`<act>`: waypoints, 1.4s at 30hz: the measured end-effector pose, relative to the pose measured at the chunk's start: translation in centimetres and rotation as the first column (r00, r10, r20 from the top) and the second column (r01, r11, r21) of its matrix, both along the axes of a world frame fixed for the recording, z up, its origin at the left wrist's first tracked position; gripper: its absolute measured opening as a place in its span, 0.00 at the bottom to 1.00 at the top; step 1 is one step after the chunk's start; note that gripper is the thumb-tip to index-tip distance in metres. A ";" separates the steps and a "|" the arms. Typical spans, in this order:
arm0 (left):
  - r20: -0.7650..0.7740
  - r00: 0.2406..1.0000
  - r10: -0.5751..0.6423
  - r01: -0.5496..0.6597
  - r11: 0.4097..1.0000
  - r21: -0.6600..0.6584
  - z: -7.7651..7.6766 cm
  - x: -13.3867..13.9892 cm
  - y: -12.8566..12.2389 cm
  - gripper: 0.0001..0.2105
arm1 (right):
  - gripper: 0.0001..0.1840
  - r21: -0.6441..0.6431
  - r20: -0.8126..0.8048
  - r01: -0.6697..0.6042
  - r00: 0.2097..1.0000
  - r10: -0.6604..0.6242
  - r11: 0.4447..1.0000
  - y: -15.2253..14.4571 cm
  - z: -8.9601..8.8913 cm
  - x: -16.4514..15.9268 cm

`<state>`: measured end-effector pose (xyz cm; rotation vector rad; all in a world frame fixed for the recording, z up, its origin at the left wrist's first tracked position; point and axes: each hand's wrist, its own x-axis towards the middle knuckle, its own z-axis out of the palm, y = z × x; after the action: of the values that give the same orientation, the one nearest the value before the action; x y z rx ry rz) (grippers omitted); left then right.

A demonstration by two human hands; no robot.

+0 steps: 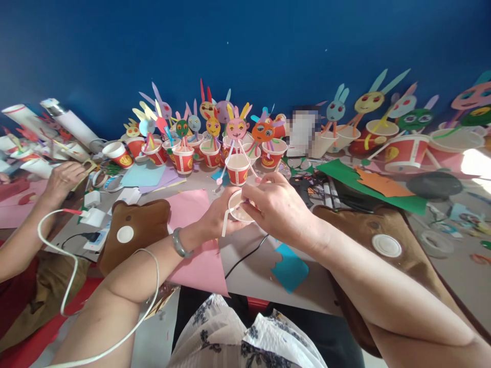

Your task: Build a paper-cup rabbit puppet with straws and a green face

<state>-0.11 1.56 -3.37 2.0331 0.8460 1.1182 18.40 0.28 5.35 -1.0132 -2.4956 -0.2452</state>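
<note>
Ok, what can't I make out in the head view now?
All head view:
Held cup: outside partly hidden by left hand.
Whether right hand pinches anything: hidden by its fingers.
Pale object by the wall: pixelated.
Co-worker's arm: cut off by left edge.
Pink paper face: cut off by right edge.

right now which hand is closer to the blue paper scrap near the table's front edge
Right. The right hand is at the cup, beyond the blue paper scrap; the left hand, holding that cup, is farther off to the scrap's left.
</note>
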 end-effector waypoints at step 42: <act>-0.098 0.994 -0.042 0.041 0.999 -0.008 -0.5 0.4 0.4 0.28 | 0.07 -0.109 0.082 0.196 0.979 -0.188 0.974 1.4 -2.3 -1.0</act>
<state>0.28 1.99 -3.91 2.1056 0.8501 0.9992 17.44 1.72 3.02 -1.3183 -2.5005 -0.1979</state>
